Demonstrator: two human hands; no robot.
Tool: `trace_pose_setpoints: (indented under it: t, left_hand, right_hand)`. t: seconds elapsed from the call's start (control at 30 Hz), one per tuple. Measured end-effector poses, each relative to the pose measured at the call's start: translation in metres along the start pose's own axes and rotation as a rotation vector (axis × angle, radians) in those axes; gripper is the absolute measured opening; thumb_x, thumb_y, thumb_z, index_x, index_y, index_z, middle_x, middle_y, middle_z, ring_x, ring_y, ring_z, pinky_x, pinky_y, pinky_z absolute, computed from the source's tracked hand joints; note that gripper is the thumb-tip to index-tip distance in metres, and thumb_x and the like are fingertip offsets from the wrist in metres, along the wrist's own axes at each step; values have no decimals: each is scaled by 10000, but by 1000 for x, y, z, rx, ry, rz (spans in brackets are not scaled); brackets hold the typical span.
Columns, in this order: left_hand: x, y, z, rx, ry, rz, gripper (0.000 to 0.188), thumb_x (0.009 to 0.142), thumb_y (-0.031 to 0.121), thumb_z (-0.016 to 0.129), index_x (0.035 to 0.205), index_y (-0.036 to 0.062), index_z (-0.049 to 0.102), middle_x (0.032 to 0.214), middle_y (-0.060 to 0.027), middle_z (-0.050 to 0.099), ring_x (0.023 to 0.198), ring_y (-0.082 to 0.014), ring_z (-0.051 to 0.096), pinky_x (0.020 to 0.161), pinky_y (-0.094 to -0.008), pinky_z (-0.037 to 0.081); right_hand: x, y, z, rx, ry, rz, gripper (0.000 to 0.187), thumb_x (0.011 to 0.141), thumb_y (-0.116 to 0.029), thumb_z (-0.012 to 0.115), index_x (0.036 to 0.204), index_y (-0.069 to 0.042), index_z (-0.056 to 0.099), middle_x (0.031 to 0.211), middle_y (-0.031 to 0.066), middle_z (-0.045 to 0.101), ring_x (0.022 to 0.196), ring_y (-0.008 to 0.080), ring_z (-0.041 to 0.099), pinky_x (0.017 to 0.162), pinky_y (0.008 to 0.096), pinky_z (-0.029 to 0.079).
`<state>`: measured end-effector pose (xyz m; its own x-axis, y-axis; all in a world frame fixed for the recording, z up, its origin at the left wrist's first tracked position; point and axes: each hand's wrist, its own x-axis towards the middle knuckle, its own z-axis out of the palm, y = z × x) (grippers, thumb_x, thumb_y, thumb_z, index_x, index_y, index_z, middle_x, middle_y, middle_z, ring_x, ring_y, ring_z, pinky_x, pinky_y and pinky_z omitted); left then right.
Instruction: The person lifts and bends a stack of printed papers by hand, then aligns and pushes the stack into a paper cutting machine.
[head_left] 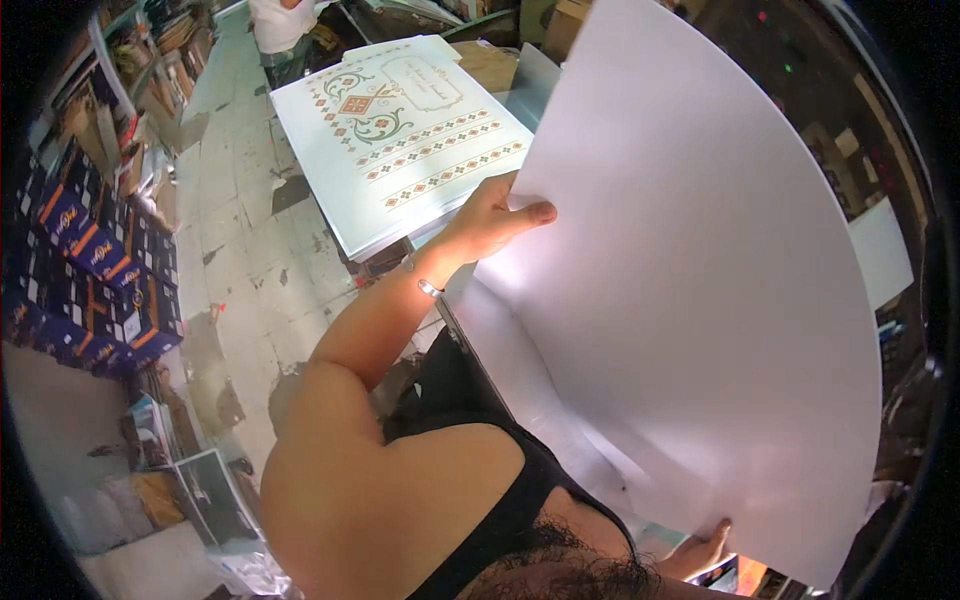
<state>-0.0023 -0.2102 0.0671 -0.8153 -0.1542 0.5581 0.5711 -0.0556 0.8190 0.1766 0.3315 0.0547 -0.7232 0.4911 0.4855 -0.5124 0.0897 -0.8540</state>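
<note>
Left hand (495,220) and right hand (703,553) are closed on one large white sheet (710,290), raised and curved across the right. Its left edge is pinched by the former, thumb on the facing side; its near edge is gripped by the latter, mostly hidden. One stack of printed sheets (400,145) is placed just beyond the left edge. Room is given by a strip of floor (228,270), bounded at left by several dark blue boxes (100,255); one person (280,25) is seen far off.
</note>
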Motion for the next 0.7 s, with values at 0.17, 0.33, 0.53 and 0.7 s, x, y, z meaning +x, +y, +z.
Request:
trace_pose_setpoints:
  t: [0.17, 0.33, 0.53, 0.7]
  left_hand:
    - [10, 33, -14, -137, -92, -130, 501, 862, 231, 733, 1248, -33, 554, 1116, -81, 646, 1031, -137, 579, 917, -302, 460]
    - [82, 96, -11, -150, -140, 225, 525, 876, 297, 719, 1245, -33, 545, 1139, -68, 641, 1063, -133, 569, 912, -294, 459]
    - [107, 104, -6, -177, -270, 183, 439, 900, 284, 703, 1212, 7, 566, 1116, -65, 649, 1019, -116, 592, 877, -276, 473]
    - [108, 110, 1, -103, -223, 184, 390, 903, 270, 701, 1179, 18, 591, 1076, -60, 663, 979, -127, 615, 855, -288, 494]
  right_hand:
    - [8, 5, 12, -15, 57, 29, 442, 868, -75, 669, 1268, 40, 518, 1194, 155, 602, 1053, 266, 596, 915, 395, 511]
    - [9, 12, 4, 64, -36, 10, 407, 851, -34, 677, 1233, 20, 547, 1170, 130, 622, 1043, 235, 607, 915, 377, 504]
    - [3, 13, -6, 35, 2, 3, 463, 836, -23, 686, 1268, 12, 523, 1213, 122, 610, 1090, 243, 590, 965, 380, 475]
    - [24, -7, -23, 85, 22, -6, 568, 818, -116, 751, 1295, 34, 482, 1244, 152, 574, 1084, 245, 578, 942, 382, 476]
